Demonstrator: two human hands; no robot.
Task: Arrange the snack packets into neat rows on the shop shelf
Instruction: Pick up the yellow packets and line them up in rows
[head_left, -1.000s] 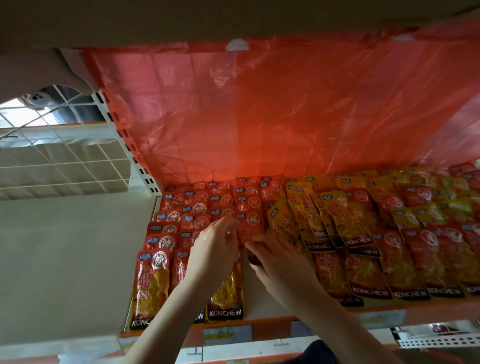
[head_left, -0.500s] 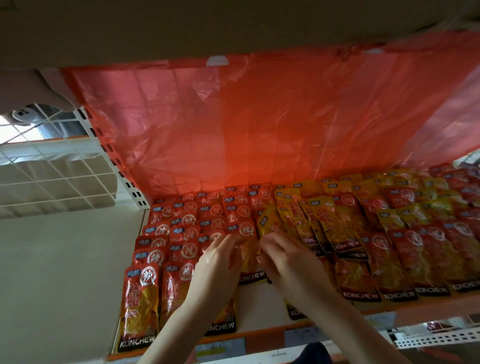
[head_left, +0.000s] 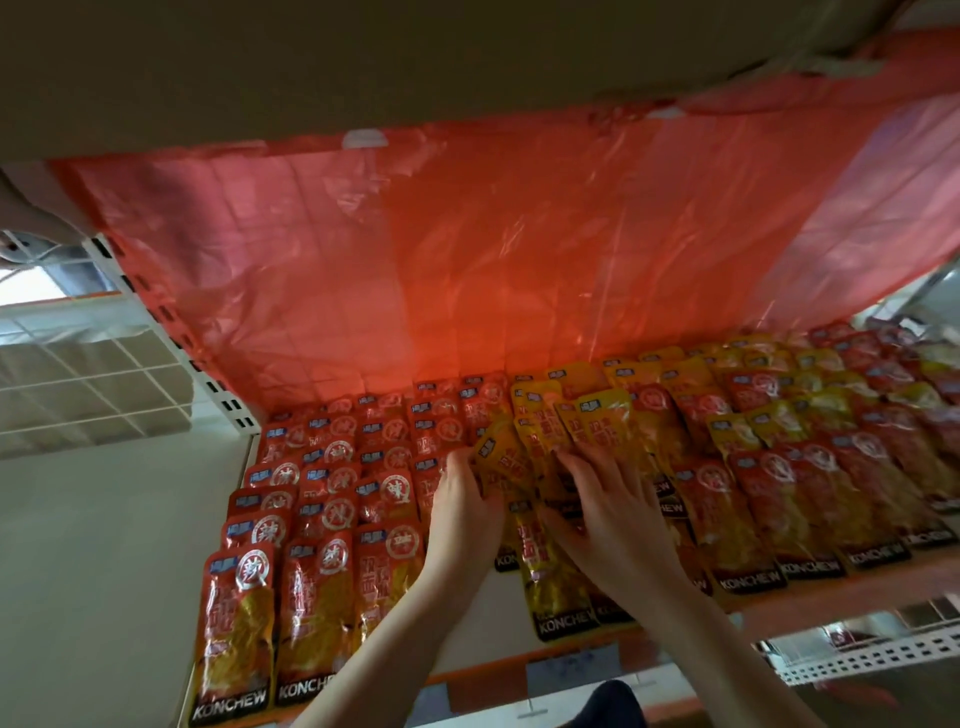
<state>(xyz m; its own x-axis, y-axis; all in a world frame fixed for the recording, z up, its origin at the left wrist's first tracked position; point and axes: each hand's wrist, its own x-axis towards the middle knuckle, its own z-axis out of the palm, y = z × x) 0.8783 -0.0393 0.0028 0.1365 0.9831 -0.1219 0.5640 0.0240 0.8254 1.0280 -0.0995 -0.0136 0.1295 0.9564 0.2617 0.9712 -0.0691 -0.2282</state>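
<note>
A translucent red plastic sheet (head_left: 467, 260) backs the orange-edged shop shelf (head_left: 831, 592), where glossy red snack packets (head_left: 322, 519) lie in tidy overlapping rows at left and yellow snack packets (head_left: 550, 415) sit skewed mid-shelf. The left hand (head_left: 462, 509) presses relaxed fingers on the red row's edge; the right hand (head_left: 613, 509) spreads flat on the yellow ones, clutching nothing. Judged step: squaring the yellow row; next, slide them straight
</note>
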